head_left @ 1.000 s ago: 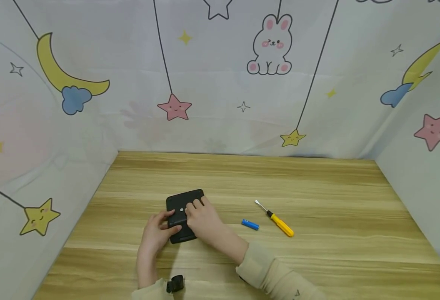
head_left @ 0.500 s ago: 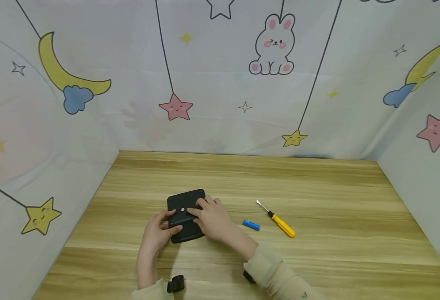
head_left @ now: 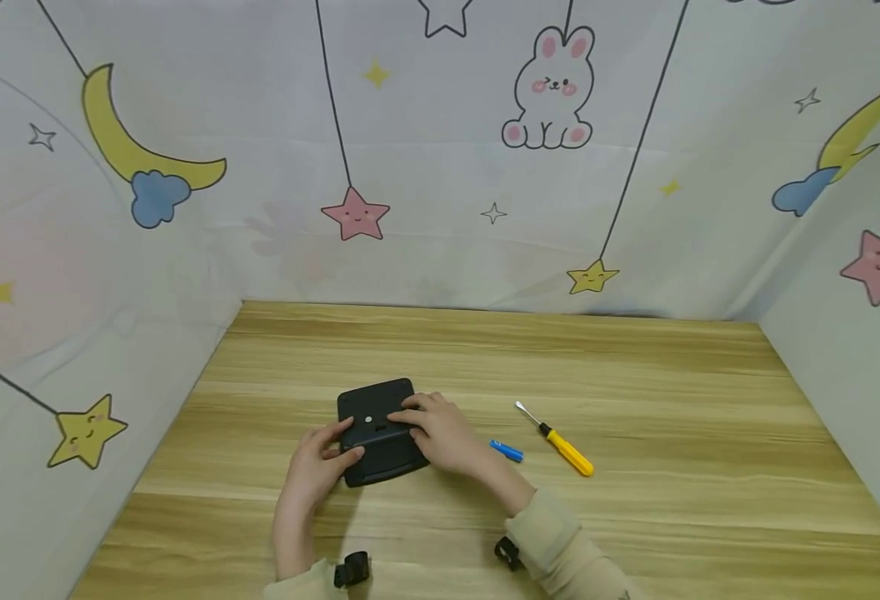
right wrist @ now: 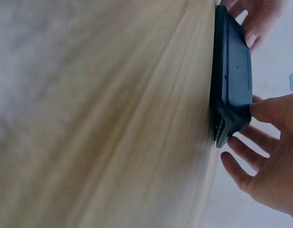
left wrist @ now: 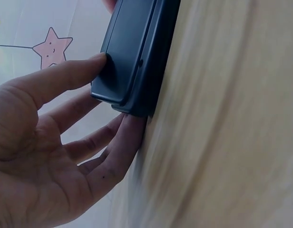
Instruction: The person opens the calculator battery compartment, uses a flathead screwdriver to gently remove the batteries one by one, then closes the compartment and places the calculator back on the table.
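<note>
A black calculator (head_left: 376, 402), apparently face down, lies on the wooden table. Its back carries a small silver round spot (head_left: 368, 419), a dark slot beside it and a raised step toward the person. The left hand (head_left: 314, 465) grips the calculator's left edge, thumb on the stepped part. In the left wrist view, this thumb presses the black casing (left wrist: 125, 47) while other fingers reach its side. The right hand (head_left: 443, 433) holds the right edge, with its index fingertip on the back near the slot. The right wrist view shows that thumb (right wrist: 268, 110) against the casing and fingers at its end.
Right of the right hand lies a blue battery (head_left: 506, 451). Farther right is a screwdriver (head_left: 560, 446) with a yellow handle, its tip pointing away. White cloth walls (head_left: 440, 167) with cartoon prints border the table (head_left: 635, 375) at the back and sides.
The right hand has slid rightward from the middle of the calculator's back to its right edge, uncovering the dark slot. The left hand keeps its grip.
</note>
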